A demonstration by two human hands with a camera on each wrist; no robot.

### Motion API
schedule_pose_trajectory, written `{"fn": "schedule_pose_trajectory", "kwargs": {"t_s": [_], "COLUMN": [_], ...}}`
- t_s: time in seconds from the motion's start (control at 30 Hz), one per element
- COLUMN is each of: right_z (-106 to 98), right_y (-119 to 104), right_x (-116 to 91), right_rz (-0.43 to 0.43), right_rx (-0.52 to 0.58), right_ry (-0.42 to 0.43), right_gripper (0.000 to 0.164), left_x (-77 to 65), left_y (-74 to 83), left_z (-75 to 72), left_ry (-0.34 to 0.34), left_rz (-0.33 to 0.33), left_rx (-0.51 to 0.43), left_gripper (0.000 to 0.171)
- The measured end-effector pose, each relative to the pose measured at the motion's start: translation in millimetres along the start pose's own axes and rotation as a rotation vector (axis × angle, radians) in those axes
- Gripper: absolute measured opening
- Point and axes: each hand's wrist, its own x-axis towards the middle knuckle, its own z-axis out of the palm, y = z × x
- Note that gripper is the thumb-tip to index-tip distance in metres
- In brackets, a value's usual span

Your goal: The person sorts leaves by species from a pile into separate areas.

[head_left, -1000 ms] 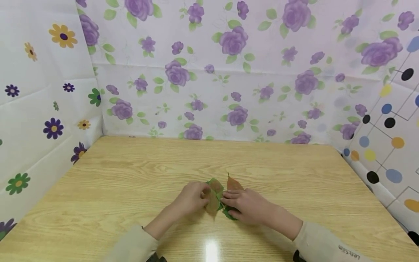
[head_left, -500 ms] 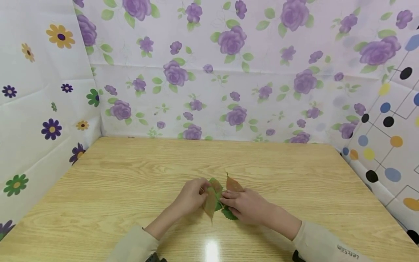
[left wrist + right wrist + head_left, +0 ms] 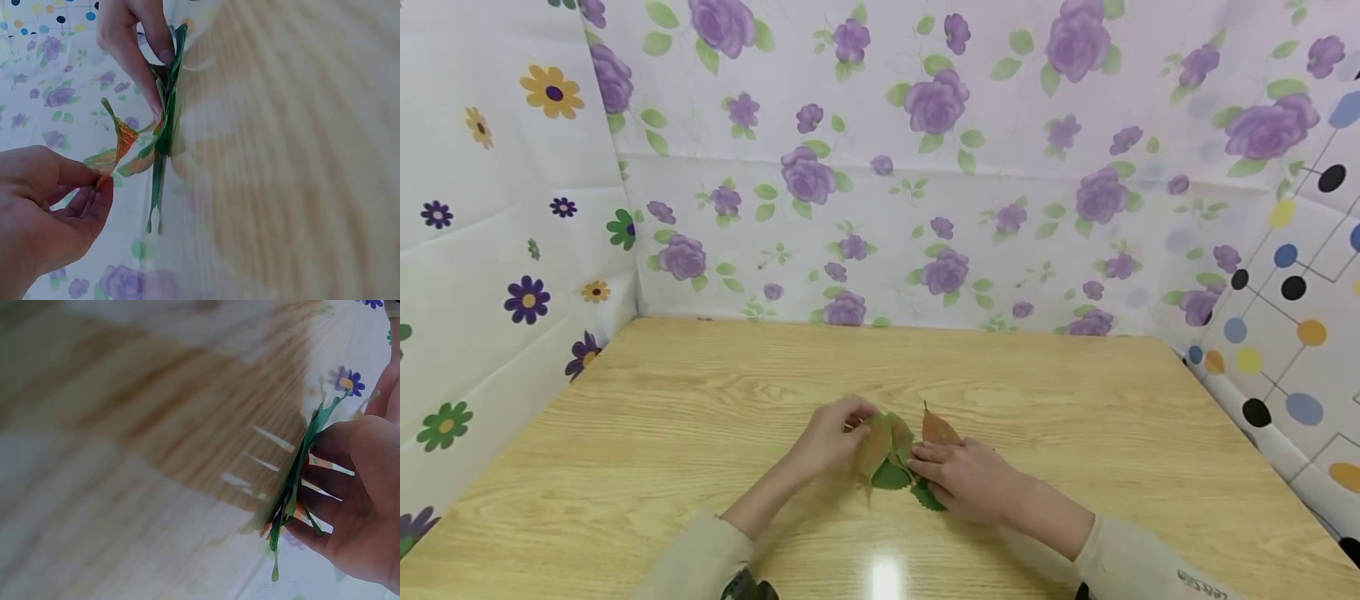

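My left hand (image 3: 829, 443) pinches a yellowish-brown and green leaf (image 3: 872, 447) at its left edge, between thumb and fingertips. In the left wrist view this leaf (image 3: 127, 139) stands tilted, its inner face orange. My right hand (image 3: 972, 483) lies over the leaf cluster, fingers stretched out and pressing it to the table. From under that hand an orange-brown leaf (image 3: 937, 428) with its stem sticks out at the back, and a dark green leaf (image 3: 927, 495) at the front. Another dark green leaf (image 3: 891, 476) shows between the hands. Part of the cluster is hidden by the right fingers.
The wood-grain table (image 3: 715, 392) stretches around the leaves. Behind it hangs a white cloth (image 3: 880, 242) with purple roses. Patterned cloths also hang at the left (image 3: 490, 250) and right sides.
My left hand has moved slightly left and back, swinging the pinched leaf leftward and uncovering more of the dark green leaf beneath. The right hand stays on the cluster.
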Motion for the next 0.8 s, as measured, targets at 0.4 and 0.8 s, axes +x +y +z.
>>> {"fn": "schedule_pose_trajectory", "kwargs": {"t_s": [0.4, 0.8], "right_z": [-2, -3], "right_y": [2, 1], "right_x": [-2, -3], "right_rz": [0.007, 0.001], "right_rx": [-0.021, 0.014], "right_ry": [-0.04, -0.021], "right_gripper": [0.041, 0.041], "left_x": [31.6, 66.7], "left_y": [-22.4, -55.8], "left_z": [-14.7, -42.8], "left_ry": [0.016, 0.027], "left_rz": [-0.13, -0.216], "left_rx": [-0.113, -0.124], "left_gripper": [0.015, 0.02]}}
